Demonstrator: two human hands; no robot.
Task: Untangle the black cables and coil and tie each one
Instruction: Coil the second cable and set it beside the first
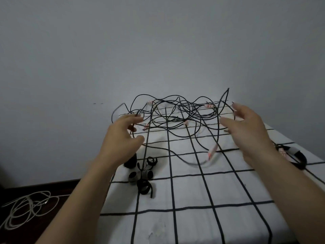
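Knots could be tightening if the empty, wide-spread left hand (123,138) at 9 o'clock and right hand (249,131) at 3 are tugging the tangled thin black cables (185,109) blindly

Nothing legible for us here
We spot red-marked white tags (212,150) on the black cables (168,110) across the bed (190,192), but their print is too blurred to read.

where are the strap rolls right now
In the head view, the strap rolls sit clustered on the left of the checked sheet, close by the left hand and nearer the camera than the black cable tangle.
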